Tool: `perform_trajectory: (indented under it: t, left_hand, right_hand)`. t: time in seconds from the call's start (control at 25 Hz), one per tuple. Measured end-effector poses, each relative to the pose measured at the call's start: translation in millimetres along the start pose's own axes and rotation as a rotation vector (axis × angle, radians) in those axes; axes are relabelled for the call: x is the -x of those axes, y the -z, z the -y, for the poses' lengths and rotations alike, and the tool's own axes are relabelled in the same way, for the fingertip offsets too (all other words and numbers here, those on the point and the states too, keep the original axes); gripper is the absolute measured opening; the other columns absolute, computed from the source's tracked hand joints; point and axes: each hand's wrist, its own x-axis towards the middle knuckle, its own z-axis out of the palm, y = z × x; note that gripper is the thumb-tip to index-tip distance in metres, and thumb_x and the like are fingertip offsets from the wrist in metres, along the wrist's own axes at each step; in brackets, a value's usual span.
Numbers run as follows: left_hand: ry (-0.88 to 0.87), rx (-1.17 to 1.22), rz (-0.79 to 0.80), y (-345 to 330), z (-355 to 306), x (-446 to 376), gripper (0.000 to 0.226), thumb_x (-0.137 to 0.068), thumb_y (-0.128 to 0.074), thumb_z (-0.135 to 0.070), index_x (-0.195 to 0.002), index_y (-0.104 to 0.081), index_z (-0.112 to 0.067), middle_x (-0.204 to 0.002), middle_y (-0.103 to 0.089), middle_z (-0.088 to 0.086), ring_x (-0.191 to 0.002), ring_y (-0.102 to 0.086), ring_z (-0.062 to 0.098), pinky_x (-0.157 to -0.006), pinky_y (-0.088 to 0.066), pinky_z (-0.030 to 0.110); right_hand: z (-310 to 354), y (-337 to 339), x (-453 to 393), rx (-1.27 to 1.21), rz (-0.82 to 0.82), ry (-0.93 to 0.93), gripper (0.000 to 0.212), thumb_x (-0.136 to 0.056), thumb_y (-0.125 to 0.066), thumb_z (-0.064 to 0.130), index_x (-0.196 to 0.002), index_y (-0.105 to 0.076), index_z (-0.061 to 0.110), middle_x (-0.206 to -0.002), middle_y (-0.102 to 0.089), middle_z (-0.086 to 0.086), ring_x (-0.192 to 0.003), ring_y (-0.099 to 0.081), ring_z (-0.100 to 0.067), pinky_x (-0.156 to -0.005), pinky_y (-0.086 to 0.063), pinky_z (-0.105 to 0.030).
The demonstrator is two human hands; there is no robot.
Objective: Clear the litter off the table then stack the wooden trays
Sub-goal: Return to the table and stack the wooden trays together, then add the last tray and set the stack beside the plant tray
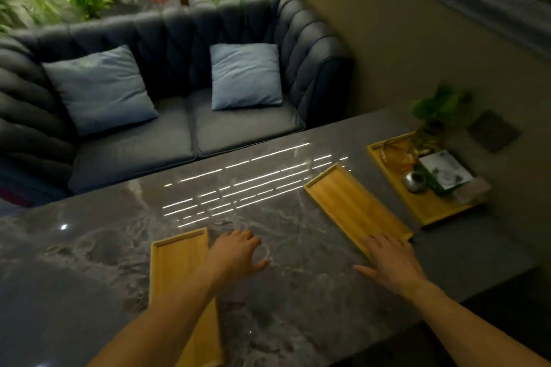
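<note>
Two empty wooden trays lie on the dark marble table (262, 301). The near tray (176, 265) lies lengthwise under my left forearm. The second tray (351, 202) lies at an angle to the right. My left hand (235, 253) hovers over bare table just right of the near tray, fingers loosely spread, holding nothing. My right hand (387, 262) is spread flat, its fingertips at the near end of the angled tray. A third, larger wooden tray (429, 211) at the far right holds a small plant, a metal bowl and a box.
A dark sofa (179, 128) with two blue cushions runs along the table's far side. A wall (387, 53) stands to the right behind the loaded tray. Plants grow behind the sofa. Bright light stripes reflect off the table's middle.
</note>
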Motion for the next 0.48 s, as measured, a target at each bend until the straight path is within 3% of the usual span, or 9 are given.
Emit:
perform_trajectory:
  t: [0.2, 0.36, 0.48]
  left_hand:
    - [0.067, 0.03, 0.051, 16, -70, -97, 0.069, -0.08, -0.046, -0.071, -0.133, -0.049, -0.027, -0.135, -0.053, 0.002, -0.124, -0.049, 0.026, -0.1, -0.04, 0.042]
    - [0.101, 0.05, 0.062, 26, -100, -152, 0.078, -0.079, -0.057, -0.064, -0.143, -0.035, -0.027, -0.148, -0.04, 0.006, -0.134, -0.039, 0.028, -0.104, -0.037, 0.047]
    - [-0.021, -0.098, 0.051, 32, -106, -184, 0.094, -0.077, -0.069, -0.054, -0.15, -0.016, -0.03, -0.159, -0.017, 0.007, -0.145, -0.017, 0.029, -0.113, -0.026, 0.049]
  right_hand:
    - [-81, -1, -19, -0.157, 0.097, -0.098, 0.12, -0.059, -0.06, 0.081, -0.15, -0.001, 0.028, -0.16, -0.008, -0.001, -0.145, -0.009, -0.028, -0.114, -0.019, -0.051]
    - [-80, -17, -40, -0.194, 0.149, -0.077, 0.133, -0.057, -0.062, 0.081, -0.146, 0.021, 0.028, -0.158, 0.022, -0.01, -0.145, 0.012, -0.036, -0.116, -0.006, -0.058]
    - [-74, -25, -61, -0.239, 0.172, -0.076, 0.14, -0.053, -0.062, 0.082, -0.142, 0.031, 0.027, -0.155, 0.028, -0.014, -0.143, 0.016, -0.04, -0.114, -0.003, -0.062]
